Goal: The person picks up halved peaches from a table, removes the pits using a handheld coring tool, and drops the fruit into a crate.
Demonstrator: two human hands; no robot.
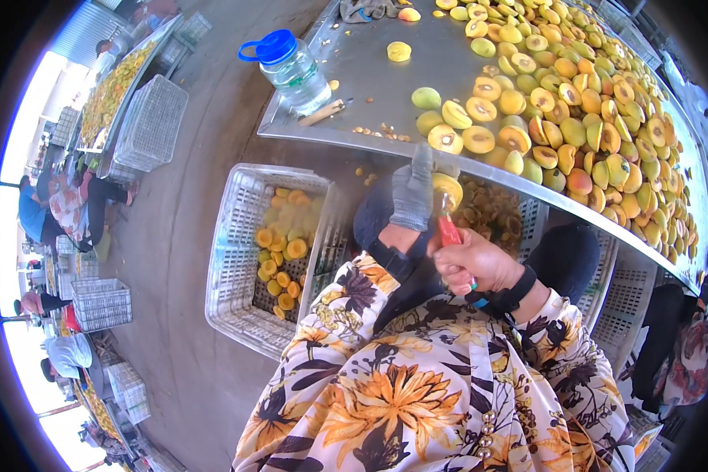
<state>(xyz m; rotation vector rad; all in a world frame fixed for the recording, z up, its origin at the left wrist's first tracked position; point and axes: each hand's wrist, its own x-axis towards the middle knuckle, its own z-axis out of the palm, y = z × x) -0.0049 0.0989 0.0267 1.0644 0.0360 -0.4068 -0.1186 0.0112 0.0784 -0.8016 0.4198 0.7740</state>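
Note:
My left hand (pixel 411 193), in a grey glove, grips a yellow peach half (pixel 448 189) just below the table's front edge. Its thumb points up, slightly blurred. My bare right hand (pixel 480 263) is closed around a red-handled tool (pixel 449 230), whose head meets the peach half; fruit and fingers hide its working end. Many cut peaches (pixel 574 118) are heaped on the metal table (pixel 354 86) ahead, several with pits showing. A white plastic crate (pixel 236 259) with peach halves (pixel 279 259) stands on the floor at my left.
A blue-capped water bottle (pixel 295 75) stands at the table's left corner, beside a wooden-handled tool (pixel 322 112). Below the table edge, another crate holds darker fruit pieces (pixel 495 216). Other people (pixel 63 204) and stacked crates (pixel 151 122) are at the left.

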